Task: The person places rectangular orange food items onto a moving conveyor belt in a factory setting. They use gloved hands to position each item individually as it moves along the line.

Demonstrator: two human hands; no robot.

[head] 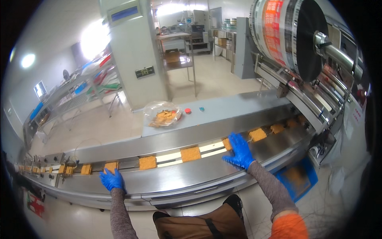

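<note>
Square golden-brown food pieces lie spaced along the channel of a stainless-steel conveyor [167, 176]. My left hand [112, 179], in a blue glove, touches the near edge of one piece [111, 166]; whether it grips the piece I cannot tell. My right hand [238, 152], also gloved in blue, is over the channel with its fingers spread, partly covering another piece [227, 144]. Between my hands lie two uncovered pieces, one left of the middle [147, 162] and one nearer the middle [191, 154]. Right of my right hand sits a further piece [257, 134].
Beyond the conveyor, a grey ledge [220, 104] bears a clear plastic bag [162, 115] of broken pieces and a red cap [187, 111]. A large printed film roll [273, 33] hangs over the right end. A blue crate [298, 179] stands low at the right.
</note>
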